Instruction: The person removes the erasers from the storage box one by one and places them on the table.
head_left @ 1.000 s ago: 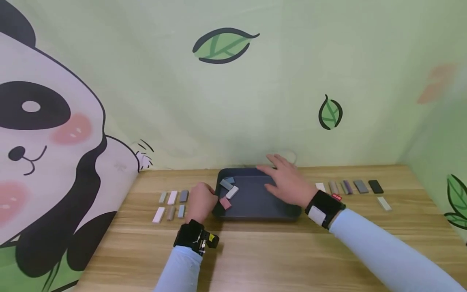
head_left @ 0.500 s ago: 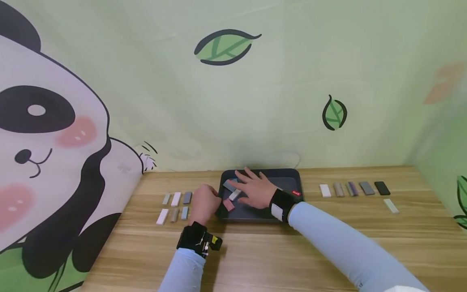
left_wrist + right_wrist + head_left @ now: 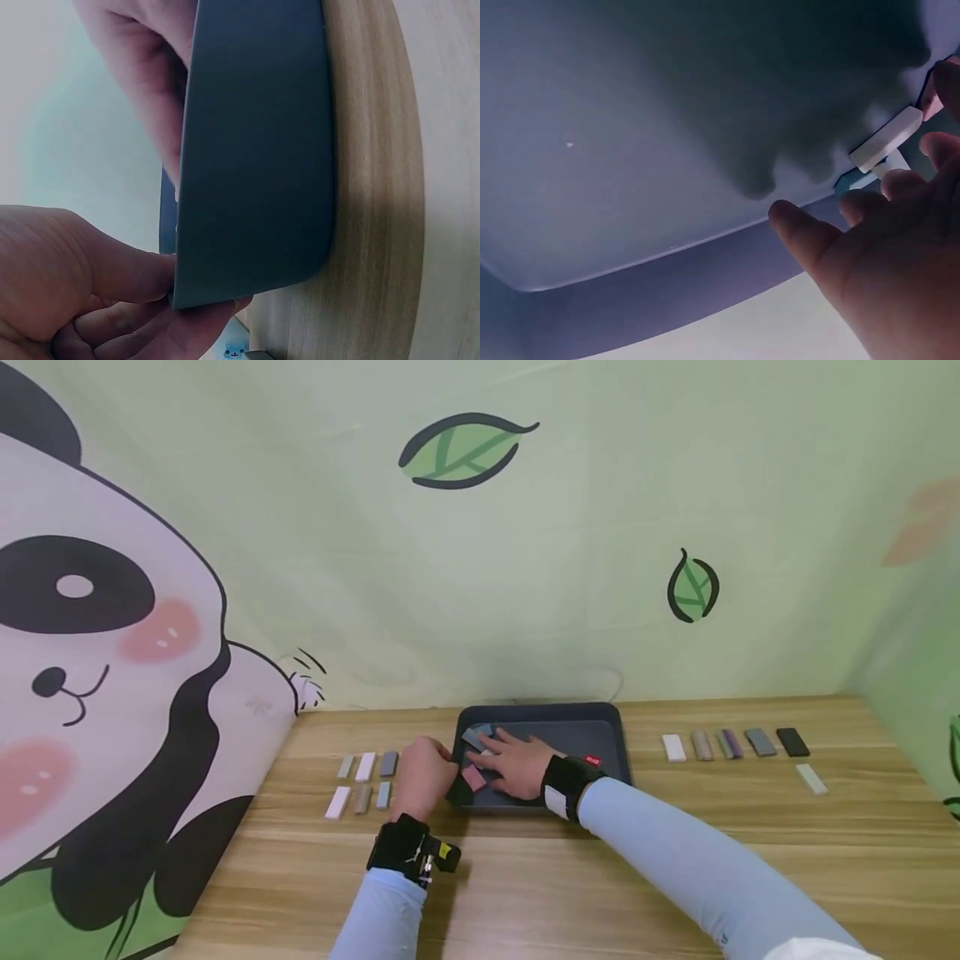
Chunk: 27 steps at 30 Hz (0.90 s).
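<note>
A dark grey tray [image 3: 585,735] lies on the wooden table. My left hand [image 3: 424,775] pinches its near left corner; in the left wrist view the thumb is inside the rim and curled fingers are outside the tray wall [image 3: 255,150]. Over the tray's left half, my right hand [image 3: 521,766] has its fingers spread above several small eraser-like blocks. Among them are a pink block [image 3: 474,777] and blue-grey blocks [image 3: 477,737]. The right wrist view shows a white block [image 3: 887,139] near the fingertips, partly hidden by the fingers.
Left of the tray lie two short rows of small blocks, including a white block [image 3: 337,802] and a grey block [image 3: 388,764]. On the right, a row runs from a white block [image 3: 673,747] to a black block [image 3: 792,742]. A panda-print cloth [image 3: 525,577] hangs behind.
My right hand has moved left across the tray and lowered from its right side to the blocks at the left. The left hand keeps its hold on the corner.
</note>
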Each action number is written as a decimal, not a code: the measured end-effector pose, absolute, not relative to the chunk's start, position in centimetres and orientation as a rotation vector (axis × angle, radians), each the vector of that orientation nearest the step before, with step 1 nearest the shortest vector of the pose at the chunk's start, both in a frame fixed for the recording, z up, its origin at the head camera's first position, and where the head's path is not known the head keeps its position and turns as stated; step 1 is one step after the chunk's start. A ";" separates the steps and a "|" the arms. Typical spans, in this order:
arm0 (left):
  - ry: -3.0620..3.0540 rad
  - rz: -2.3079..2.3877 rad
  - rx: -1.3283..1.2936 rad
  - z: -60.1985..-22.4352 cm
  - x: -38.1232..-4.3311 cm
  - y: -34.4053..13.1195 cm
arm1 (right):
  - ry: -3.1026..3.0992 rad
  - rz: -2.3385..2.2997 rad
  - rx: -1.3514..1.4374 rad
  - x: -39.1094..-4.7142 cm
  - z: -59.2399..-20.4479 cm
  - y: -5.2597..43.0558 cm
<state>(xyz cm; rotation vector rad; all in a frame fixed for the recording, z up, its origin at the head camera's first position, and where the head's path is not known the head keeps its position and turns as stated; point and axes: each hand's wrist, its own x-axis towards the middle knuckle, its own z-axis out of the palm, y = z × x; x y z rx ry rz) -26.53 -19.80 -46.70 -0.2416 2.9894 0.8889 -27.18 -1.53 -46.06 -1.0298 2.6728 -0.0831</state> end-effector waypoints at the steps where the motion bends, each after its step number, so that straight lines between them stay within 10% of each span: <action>1: 2.991 0.890 -0.241 -46.7 -26.5 -19.8 | 2.667 -0.060 -1.030 -27.1 -46.0 -1.5; 27: 2.976 0.894 -0.269 -46.6 -26.4 -19.7 | 2.834 -0.143 -1.020 -27.3 -47.0 -1.2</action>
